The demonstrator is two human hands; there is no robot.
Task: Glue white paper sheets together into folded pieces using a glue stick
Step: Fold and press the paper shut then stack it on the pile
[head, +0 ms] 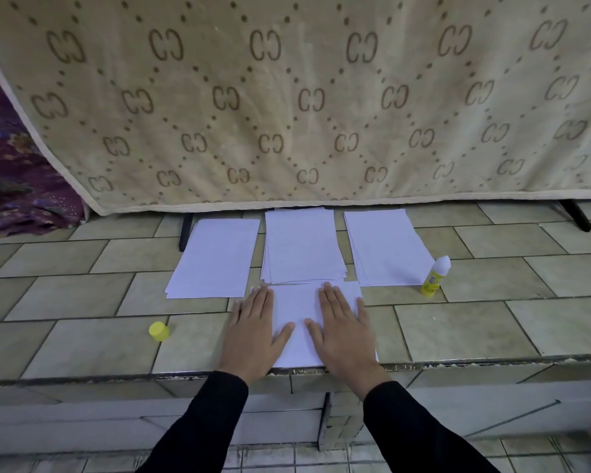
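Now both palms lie flat on the folded sheet [296, 322] at the ledge's near edge — left hand [253, 332] and right hand [343, 331], fingers straight, a little apart; press evenly outward so the glue seats; the uncapped glue stick [435, 276] stands well right.

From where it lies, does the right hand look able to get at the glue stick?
Probably yes. The right hand lies flat on the near sheet, holding nothing, and the glue stick stands uncapped on the tiles to its right, with nothing between them.
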